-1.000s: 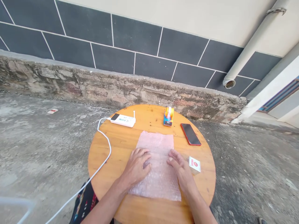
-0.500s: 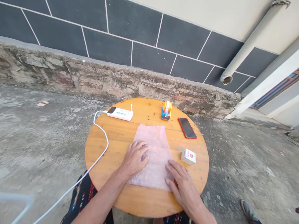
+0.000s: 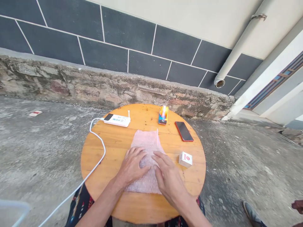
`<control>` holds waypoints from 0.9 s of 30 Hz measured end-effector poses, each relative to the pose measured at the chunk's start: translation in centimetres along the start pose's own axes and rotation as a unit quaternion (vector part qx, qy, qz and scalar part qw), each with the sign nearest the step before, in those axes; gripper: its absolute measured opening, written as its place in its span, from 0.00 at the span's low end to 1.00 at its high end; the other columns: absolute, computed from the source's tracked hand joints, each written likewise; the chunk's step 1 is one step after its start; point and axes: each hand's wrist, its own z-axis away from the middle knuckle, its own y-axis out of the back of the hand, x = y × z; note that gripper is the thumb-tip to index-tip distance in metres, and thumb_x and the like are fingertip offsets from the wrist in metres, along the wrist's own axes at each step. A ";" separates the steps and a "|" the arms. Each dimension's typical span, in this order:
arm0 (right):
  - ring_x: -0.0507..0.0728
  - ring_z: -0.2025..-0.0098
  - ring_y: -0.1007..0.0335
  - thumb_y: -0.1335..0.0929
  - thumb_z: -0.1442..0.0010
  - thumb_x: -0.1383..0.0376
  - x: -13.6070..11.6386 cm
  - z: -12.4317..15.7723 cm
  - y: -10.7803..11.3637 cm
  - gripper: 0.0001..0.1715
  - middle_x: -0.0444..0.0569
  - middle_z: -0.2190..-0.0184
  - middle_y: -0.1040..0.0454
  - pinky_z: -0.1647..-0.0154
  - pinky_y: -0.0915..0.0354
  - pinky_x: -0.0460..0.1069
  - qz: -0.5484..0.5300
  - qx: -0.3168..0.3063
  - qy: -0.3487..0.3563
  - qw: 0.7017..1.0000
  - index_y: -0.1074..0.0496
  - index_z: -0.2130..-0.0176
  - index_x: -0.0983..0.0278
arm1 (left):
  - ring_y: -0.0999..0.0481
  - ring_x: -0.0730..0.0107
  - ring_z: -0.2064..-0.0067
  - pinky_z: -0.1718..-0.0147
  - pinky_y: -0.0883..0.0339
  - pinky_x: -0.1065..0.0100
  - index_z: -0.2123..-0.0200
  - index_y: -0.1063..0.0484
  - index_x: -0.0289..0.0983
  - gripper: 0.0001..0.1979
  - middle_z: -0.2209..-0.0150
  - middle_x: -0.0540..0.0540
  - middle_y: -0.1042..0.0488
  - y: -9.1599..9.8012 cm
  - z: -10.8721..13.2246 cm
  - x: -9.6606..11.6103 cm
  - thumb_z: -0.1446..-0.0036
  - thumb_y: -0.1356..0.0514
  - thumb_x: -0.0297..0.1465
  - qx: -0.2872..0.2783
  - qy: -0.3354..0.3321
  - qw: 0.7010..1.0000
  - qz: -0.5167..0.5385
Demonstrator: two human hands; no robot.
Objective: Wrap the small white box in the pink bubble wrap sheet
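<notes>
A pink bubble-wrap sheet (image 3: 145, 142) lies in the middle of the round wooden table (image 3: 113, 148). My left hand (image 3: 131, 166) rests flat on its left part, fingers spread. My right hand (image 3: 167, 178) lies flat across its right part, fingers stretched toward the middle. The sheet looks narrower, as if its right side is folded in under my right hand. A small white box with a red mark (image 3: 185, 159) stands just right of my right hand.
A white power strip (image 3: 117, 120) with a phone on it and a white cable (image 3: 96, 160) sit at the back left. A tape dispenser (image 3: 163, 115) and a red-edged phone (image 3: 184, 131) lie at the back. Someone's shoe (image 3: 252, 214) shows at lower right.
My right hand has swept leftward over the bubble wrap, bringing its right side in, so the sheet now looks narrower. My left hand stayed in place. The camera shifted slightly.
</notes>
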 end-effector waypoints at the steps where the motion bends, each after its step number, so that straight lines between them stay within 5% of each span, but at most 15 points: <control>1: 0.55 0.42 0.39 0.41 0.40 0.73 0.0 -1.3 -1.1 0.25 0.52 0.42 0.35 0.42 0.39 0.52 0.011 -0.043 0.024 0.999 0.36 0.44 0.64 | 0.34 0.55 0.47 0.48 0.40 0.54 0.53 0.29 0.42 0.18 0.50 0.45 0.29 0.1 0.0 0.1 0.50 0.39 0.32 -0.002 0.001 1.000 0.003; 3: 0.55 0.40 0.41 0.39 0.39 0.69 1.0 -3.4 -3.2 0.25 0.49 0.42 0.34 0.39 0.43 0.51 0.085 -0.092 -0.002 0.992 0.36 0.43 0.62 | 0.33 0.57 0.48 0.49 0.40 0.55 0.54 0.28 0.42 0.18 0.51 0.45 0.29 0.1 0.0 0.1 0.50 0.40 0.30 -0.004 0.003 1.000 0.005; 6: 0.66 0.40 0.43 0.39 0.38 0.66 4.2 -4.6 -5.3 0.23 0.61 0.42 0.35 0.41 0.45 0.62 0.139 -0.061 -0.092 0.984 0.35 0.44 0.71 | 0.35 0.55 0.47 0.47 0.42 0.54 0.57 0.27 0.41 0.17 0.50 0.44 0.30 0.1 0.0 0.0 0.54 0.37 0.32 0.000 0.007 1.000 0.003; 10: 0.67 0.38 0.47 0.40 0.35 0.61 7.2 -3.8 -5.7 0.27 0.61 0.39 0.39 0.41 0.49 0.62 0.175 -0.045 -0.124 0.976 0.40 0.40 0.70 | 0.35 0.55 0.47 0.46 0.43 0.54 0.58 0.27 0.41 0.18 0.49 0.45 0.30 0.1 0.1 -0.1 0.57 0.35 0.33 -0.001 0.006 1.000 0.007; 22: 0.64 0.38 0.46 0.41 0.35 0.60 7.8 -3.2 -5.9 0.27 0.56 0.39 0.38 0.40 0.50 0.58 0.170 -0.035 -0.120 0.977 0.39 0.40 0.67 | 0.35 0.55 0.47 0.47 0.41 0.54 0.58 0.28 0.41 0.16 0.48 0.44 0.30 1.0 0.0 0.6 0.53 0.38 0.29 -0.033 0.017 0.999 -0.001; 27: 0.65 0.38 0.46 0.40 0.36 0.61 8.1 -3.2 -6.0 0.27 0.57 0.39 0.38 0.40 0.50 0.59 0.158 -0.031 -0.123 0.979 0.38 0.40 0.68 | 0.33 0.61 0.50 0.49 0.40 0.59 0.61 0.29 0.40 0.11 0.54 0.46 0.28 1.6 -2.3 2.3 0.48 0.45 0.25 -0.070 -0.020 0.996 -0.041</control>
